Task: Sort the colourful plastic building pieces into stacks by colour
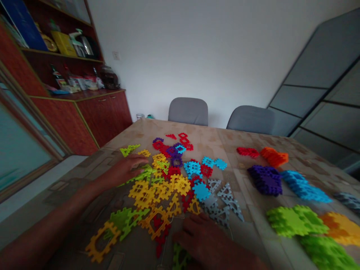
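A spread of flat interlocking plastic tiles [171, 183] in yellow, green, red, blue, purple and grey lies on the patterned table [225, 140]. My left hand [126, 168] reaches over the pile's left side, fingers stretched flat on green and yellow tiles [146, 174]. My right hand [202, 236] rests palm down at the near edge, fingers curled over the table beside grey triangular tiles [225, 210] and a green tile [180, 257]; nothing shows inside it.
Stacks of sorted tiles sit at the right: red [247, 151], orange [274, 156], purple [266, 180], blue [305, 186], green [295, 220], yellow-orange [341, 227]. Two grey chairs [188, 111] stand at the far side. A wooden cabinet [92, 116] fills the left.
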`<state>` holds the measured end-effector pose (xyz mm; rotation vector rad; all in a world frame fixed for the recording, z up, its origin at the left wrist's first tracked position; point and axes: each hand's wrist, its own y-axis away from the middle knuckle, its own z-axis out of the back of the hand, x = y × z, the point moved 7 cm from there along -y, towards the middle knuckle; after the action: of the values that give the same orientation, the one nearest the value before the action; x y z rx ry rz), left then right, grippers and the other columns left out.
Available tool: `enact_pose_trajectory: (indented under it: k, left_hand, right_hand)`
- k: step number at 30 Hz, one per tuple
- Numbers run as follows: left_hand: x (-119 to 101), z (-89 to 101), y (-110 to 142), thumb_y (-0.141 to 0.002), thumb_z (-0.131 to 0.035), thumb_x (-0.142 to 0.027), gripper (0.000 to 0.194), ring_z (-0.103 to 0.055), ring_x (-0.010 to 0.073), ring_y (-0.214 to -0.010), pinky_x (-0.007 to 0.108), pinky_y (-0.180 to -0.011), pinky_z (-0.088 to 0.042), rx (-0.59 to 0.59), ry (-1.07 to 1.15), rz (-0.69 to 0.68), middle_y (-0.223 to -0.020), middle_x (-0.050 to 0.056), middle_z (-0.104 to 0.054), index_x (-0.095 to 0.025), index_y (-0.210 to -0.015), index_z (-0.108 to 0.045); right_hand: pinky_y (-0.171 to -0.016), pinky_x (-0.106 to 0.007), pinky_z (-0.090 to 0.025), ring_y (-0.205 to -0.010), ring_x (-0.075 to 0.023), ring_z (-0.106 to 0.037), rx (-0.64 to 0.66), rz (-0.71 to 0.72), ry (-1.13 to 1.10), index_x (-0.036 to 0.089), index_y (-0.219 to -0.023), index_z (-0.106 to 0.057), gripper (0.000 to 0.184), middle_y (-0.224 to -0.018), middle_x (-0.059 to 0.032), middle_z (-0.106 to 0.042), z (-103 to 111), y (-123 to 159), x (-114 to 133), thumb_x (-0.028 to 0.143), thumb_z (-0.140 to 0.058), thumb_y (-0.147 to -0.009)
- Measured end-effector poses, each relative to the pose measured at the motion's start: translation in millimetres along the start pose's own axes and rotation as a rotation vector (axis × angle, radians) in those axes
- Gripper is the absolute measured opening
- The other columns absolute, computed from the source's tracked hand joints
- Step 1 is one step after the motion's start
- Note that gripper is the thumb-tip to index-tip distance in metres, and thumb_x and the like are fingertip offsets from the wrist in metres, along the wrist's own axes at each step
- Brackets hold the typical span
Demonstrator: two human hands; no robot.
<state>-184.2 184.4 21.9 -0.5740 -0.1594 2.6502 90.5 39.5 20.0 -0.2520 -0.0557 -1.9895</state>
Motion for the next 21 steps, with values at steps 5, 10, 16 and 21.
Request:
enact_pose_trajectory:
  k: [5, 10, 16, 21]
  left_hand:
    - [-2, -6.7, 1, -0.100, -0.048, -0.043, 0.040, -0.066, 0.0257, -0.115, 0.036, -0.104, -0.046, 0.035, -0.028, 0.001, -0.126, 0.008, -0.073, -0.018, -0.122, -0.069]
    - [-5, -5.0, 2, -0.101, -0.050, -0.037, 0.037, -0.067, 0.0267, -0.114, 0.034, -0.102, -0.047, 0.043, -0.058, 0.019, -0.126, 0.010, -0.073, -0.013, -0.123, -0.068]
    - [-27, 8.6, 1, -0.105, -0.046, -0.042, 0.046, -0.052, 0.0328, -0.134, 0.044, -0.114, -0.036, 0.007, -0.088, 0.032, -0.142, 0.014, -0.061, -0.010, -0.134, -0.060]
    - [-76, 16.9, 7, -0.106, -0.047, -0.041, 0.044, -0.048, 0.0277, -0.138, 0.042, -0.119, -0.028, 0.003, -0.083, -0.029, -0.146, 0.008, -0.058, -0.015, -0.140, -0.055]
  right_hand:
    - [-0.082, -0.034, -0.050, -0.096, -0.0231, -0.064, -0.024, -0.073, -0.013, 0.021, -0.120, -0.057, 0.041, -0.103, -0.0039, -0.068, -14, 9, -3, 0.052, -0.064, -0.095]
    - [-0.092, -0.037, -0.049, -0.106, -0.0249, -0.062, 0.035, -0.102, -0.137, 0.019, -0.130, -0.055, 0.050, -0.116, -0.0083, -0.068, -7, 16, -4, 0.053, -0.066, -0.094]
    - [-0.109, -0.034, -0.038, -0.127, -0.0235, -0.054, 0.061, -0.120, -0.316, 0.025, -0.132, -0.060, 0.039, -0.134, -0.0071, -0.063, 11, 15, -5, 0.039, -0.066, -0.097]
    - [-0.104, -0.034, -0.042, -0.116, -0.0232, -0.059, 0.065, -0.149, -0.369, 0.024, -0.125, -0.064, 0.032, -0.121, -0.0063, -0.068, 4, 18, -10, 0.035, -0.069, -0.095]
